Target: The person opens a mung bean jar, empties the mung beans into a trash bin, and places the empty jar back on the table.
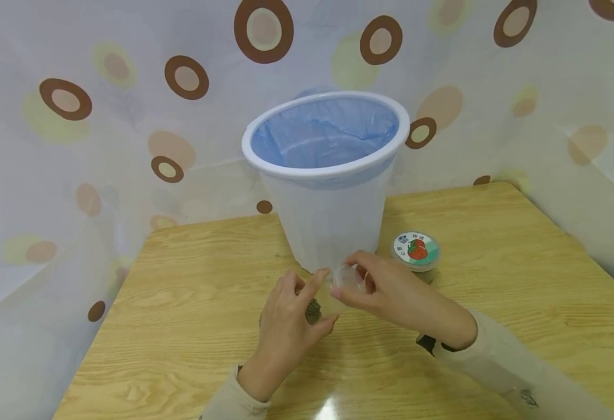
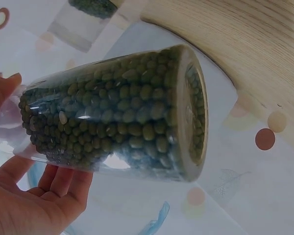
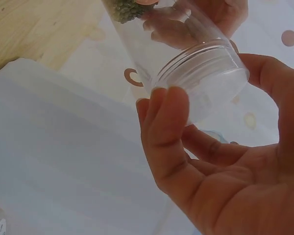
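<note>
A clear plastic jar (image 2: 103,112), partly filled with green mung beans (image 1: 313,312), lies tilted between my two hands above the table. My left hand (image 1: 291,326) grips its body, and the beans are gathered toward the base. Over the mouth end sits a clear lid (image 3: 218,85), which the fingers and thumb of my right hand (image 1: 390,289) pinch from both sides. Ridges show around the neck beside the lid. Whether the lid is loose or screwed tight, I cannot tell. In the head view my left hand covers much of the jar.
Just behind the hands stands a tall white bin (image 1: 333,216) lined with a blue bag (image 1: 327,134). To its right is a second jar (image 1: 417,251) with a tomato picture on its lid. The wooden table (image 1: 196,291) meets a patterned wall covering (image 1: 128,116).
</note>
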Motion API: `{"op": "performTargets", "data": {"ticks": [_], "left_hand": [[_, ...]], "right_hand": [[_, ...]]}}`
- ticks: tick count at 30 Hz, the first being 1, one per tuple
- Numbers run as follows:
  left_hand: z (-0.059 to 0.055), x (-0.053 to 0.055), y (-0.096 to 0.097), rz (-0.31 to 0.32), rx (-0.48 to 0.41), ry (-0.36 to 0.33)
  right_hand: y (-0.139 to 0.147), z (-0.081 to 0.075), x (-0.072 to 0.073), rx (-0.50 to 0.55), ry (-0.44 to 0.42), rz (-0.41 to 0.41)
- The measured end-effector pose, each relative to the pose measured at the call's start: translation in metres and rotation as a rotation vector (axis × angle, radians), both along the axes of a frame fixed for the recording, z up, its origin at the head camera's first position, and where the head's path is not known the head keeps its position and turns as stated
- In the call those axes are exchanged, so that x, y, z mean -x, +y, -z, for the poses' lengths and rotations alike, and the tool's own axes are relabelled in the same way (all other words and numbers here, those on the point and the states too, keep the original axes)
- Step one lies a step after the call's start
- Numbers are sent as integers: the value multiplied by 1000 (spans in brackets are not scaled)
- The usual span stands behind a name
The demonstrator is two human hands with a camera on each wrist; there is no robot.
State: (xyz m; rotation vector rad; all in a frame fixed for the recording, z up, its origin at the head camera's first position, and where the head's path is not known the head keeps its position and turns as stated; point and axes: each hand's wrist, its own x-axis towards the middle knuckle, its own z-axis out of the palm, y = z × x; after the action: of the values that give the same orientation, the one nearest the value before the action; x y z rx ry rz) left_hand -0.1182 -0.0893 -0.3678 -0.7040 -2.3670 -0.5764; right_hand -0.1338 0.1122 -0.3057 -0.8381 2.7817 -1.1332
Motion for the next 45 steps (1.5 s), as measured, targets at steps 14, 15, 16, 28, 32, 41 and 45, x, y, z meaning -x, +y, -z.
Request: {"op": "performTargets", "data": {"ticks": [14, 15, 16, 28, 32, 41, 45], "left_hand": [[0, -4, -8, -1, -26, -17], [0, -4, -8, -1, -26, -16], [-1, -4, -9, -1, -26, -16], [-2, -3, -10, -5, -25, -13], [-2, -3, -10, 2, -33, -15], [-3, -1, -7, 42, -60, -20], [-5, -1, -7, 48, -64, -31]], "right_hand": [[-2, 4, -2, 46, 72, -117], [-1, 4, -2, 44, 81, -126], [-1, 3, -1, 42, 95, -136], [2, 3, 2, 60, 186, -232], [4, 3, 1, 60, 192, -238], [8, 1, 0, 85, 216, -248], [8, 1, 1, 85, 217, -253]]}}
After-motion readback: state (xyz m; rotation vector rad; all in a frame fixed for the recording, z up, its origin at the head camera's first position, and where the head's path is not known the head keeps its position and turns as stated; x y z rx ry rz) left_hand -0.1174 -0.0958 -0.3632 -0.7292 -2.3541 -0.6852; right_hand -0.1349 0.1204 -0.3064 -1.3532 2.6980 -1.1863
